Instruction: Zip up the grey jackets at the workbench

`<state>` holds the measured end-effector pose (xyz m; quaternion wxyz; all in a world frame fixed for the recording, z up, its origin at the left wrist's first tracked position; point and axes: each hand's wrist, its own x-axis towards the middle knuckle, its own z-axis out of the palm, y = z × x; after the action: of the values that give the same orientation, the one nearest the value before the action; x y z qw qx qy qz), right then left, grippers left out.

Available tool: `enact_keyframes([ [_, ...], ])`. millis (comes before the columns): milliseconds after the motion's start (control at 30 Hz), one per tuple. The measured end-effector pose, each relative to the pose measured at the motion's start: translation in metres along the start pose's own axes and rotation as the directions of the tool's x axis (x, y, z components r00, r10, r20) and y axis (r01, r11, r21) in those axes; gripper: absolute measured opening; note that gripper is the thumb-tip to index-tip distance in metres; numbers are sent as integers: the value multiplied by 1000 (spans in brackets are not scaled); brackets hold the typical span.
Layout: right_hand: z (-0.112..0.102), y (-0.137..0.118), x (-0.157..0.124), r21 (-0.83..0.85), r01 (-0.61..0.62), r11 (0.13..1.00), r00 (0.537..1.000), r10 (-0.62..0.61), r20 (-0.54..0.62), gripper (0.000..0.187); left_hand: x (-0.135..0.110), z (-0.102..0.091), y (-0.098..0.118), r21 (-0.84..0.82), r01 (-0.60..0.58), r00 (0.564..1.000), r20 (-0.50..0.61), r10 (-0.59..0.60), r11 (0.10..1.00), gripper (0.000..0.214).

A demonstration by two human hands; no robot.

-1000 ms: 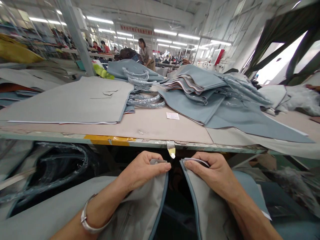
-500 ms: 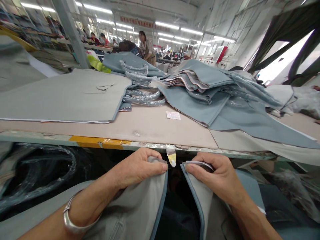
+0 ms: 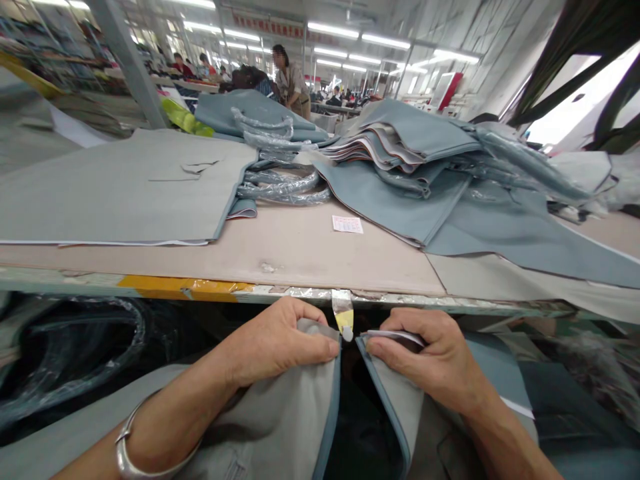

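Pinching left panel [image 3: 290, 413] in left hand [image 3: 280, 343], right panel [image 3: 400, 400] in right hand [image 3: 425, 357], tightly; corners drawn nearer, nearly aligned below tape [image 3: 343, 313].

Garment factory floor: stacked cut fabric panels [image 3: 400, 143], long worktables [image 3: 300, 253], strip lighting [image 3: 345, 30].

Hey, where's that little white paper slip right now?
In the head view, the paper slip lies on the table, centre, right of the plastic-wrapped straps and left of the blue-grey fabric pile.

Left panel [image 3: 295, 413], right panel [image 3: 400, 400]: grey, blue piping
Side by side, piped edges facing, top corners nearly touching, gap widening below.
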<state>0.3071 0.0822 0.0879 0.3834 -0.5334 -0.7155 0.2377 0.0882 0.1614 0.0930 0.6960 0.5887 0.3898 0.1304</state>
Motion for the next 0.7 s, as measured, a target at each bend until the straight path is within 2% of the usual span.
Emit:
enact_keyframes([
  [200, 1, -2, 1, -21, 37, 999, 999, -37, 1, 25, 3, -2, -2, 10, 33, 999, -10, -33, 999, 25],
  [533, 1, 0, 4, -48, 39, 998, 999, -38, 16, 26, 7, -4, -2, -90, 49, 996, 74, -43, 995, 23],
  [700, 1, -2, 4, -50, 38, 998, 999, -38, 6, 25, 7, -5, -1, -131, 60, 997, 60, -52, 990, 19],
])
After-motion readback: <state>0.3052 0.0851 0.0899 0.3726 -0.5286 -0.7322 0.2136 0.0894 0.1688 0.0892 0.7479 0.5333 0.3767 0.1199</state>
